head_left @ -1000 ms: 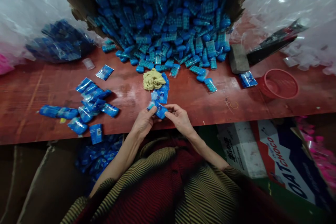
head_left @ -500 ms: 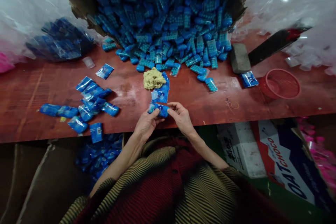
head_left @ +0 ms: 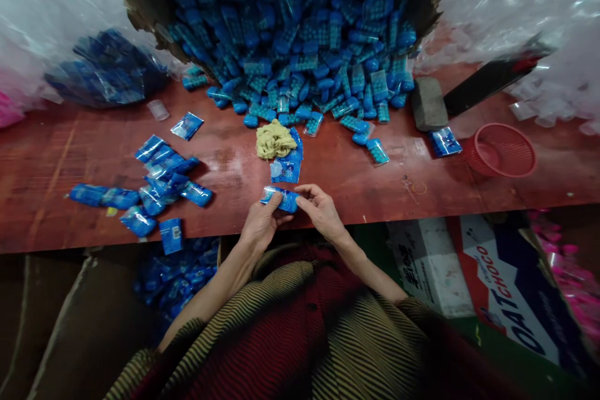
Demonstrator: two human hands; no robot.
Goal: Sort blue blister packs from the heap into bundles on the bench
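Both hands pinched one blue packet at the near edge of the table.

The left hand and right hand each closed fingers on an end of the blue packet, held just over the table edge at 6 o'clock. A loosened pinch could, by judgement, have dropped it past the edge toward the floor box of packets. One yellow cloth lay at 12 o'clock, on a short stack of packets. One red basket sat at 3 o'clock, roughly a dozen loose packets at 9 o'clock, and a heap too many to count beyond.
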